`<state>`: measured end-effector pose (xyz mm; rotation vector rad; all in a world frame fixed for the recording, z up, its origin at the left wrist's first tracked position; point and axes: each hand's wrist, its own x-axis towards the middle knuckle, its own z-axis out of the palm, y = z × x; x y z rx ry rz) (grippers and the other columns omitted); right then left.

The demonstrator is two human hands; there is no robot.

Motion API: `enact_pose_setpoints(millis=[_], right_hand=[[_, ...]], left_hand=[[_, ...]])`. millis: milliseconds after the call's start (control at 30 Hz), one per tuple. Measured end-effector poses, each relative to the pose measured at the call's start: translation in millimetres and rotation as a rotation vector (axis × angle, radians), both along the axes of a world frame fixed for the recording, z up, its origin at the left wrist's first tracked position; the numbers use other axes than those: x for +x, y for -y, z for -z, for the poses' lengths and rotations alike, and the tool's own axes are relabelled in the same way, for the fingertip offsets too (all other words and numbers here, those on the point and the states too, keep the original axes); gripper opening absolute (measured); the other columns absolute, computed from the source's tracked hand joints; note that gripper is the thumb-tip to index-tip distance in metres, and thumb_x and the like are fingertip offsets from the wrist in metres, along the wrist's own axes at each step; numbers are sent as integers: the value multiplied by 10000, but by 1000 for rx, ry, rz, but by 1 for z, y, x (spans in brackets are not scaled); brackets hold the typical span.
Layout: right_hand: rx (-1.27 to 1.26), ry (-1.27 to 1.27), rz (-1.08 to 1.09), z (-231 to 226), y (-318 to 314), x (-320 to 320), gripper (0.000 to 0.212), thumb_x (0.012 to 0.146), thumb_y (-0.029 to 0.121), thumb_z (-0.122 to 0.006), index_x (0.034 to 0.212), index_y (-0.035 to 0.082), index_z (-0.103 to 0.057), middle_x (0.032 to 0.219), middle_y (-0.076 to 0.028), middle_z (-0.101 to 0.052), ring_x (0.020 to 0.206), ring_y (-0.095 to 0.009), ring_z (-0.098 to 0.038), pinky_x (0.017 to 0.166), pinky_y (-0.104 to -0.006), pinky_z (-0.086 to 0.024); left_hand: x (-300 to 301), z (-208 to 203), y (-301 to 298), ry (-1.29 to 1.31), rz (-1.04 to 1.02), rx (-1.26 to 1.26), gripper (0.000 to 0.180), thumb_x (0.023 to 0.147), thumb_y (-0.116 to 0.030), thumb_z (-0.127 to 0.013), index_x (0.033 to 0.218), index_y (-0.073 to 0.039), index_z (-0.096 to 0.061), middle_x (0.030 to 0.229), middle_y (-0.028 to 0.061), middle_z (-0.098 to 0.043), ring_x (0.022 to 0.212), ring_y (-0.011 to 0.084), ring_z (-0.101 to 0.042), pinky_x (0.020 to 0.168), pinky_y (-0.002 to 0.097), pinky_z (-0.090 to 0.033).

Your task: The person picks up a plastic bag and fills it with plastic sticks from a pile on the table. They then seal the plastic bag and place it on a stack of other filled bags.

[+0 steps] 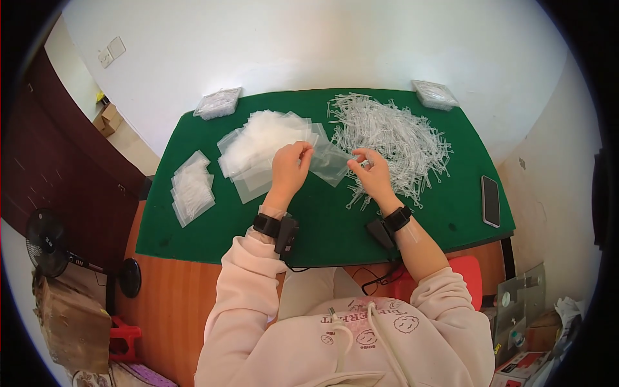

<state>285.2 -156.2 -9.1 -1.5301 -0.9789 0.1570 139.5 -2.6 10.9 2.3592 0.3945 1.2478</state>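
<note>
- Two hands work over a green-covered bench [193, 219]; the left hand [290, 169] and the right hand [371, 171] meet at one small clear plastic bag [329, 162] held just above the cloth, between the two big piles;
- left-hand fingers [302, 149] are curled together and pinched on the bag's left edge; right-hand fingers [362, 157] are bunched together at the bag's right edge, touching it; whether they also grip one of the thin white pieces I cannot tell;
- just left of the held bag lies a loose heap of empty clear bags [261, 145], overlapping one another; the left hand rests over its right side;
- right of the bag spreads a wide pile of thin white plastic sticks [396, 138], tangled; the right hand lies on its lower left fringe;
- near the bench's left edge, well apart from the hands, sits a stack of filled bags [191, 188];
- two clear packets lie at the far corners, one at the left [218, 103], one at the right [434, 94];
- a dark phone [491, 200] lies flat near the right edge;
- both wrists carry black bands, the left wristband [267, 225] and the right wristband [398, 218], each with a small black unit beside it.
</note>
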Motion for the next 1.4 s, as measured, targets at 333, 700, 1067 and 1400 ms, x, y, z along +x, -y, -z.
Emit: enact_pose_setpoints(millis=[333,700,1067,1400], right_hand=[[-80,-55,7,1,3,1,247,723,189,-691,927,64,-630,729,8,-522,581,-70,-414,532,-228,-366],[-20,-478,-388,-12,7,-16,173,910,165,-468,955,36,-574,668,37,-481,458,-15,-292,421,-182,-229],[-1,-531,-716,-4,8,-10,143,891,141,-517,1006,55,-521,693,45,-460,495,-17,-325,433,-176,-246],[-2,-513,-819,-19,12,-18,67,895,109,-487,909,43,-486,663,27,-435,509,-36,-307,461,-188,-248]], left_hand=[[1,5,-3,54,296,-278,104,851,-102,-553,888,-8,-576,737,22,-611,685,98,-557,654,245,-423],[-9,-4,-2,-35,545,-723,151,888,-182,-531,868,-40,-575,710,-16,-558,650,62,-499,616,213,-391],[2,-1,18,-284,843,-904,186,919,-213,-483,835,-61,-550,722,-42,-511,683,43,-459,631,184,-368],[-4,5,2,-315,856,-933,194,918,-245,-492,860,-71,-555,789,-42,-532,709,45,-473,668,186,-386]])
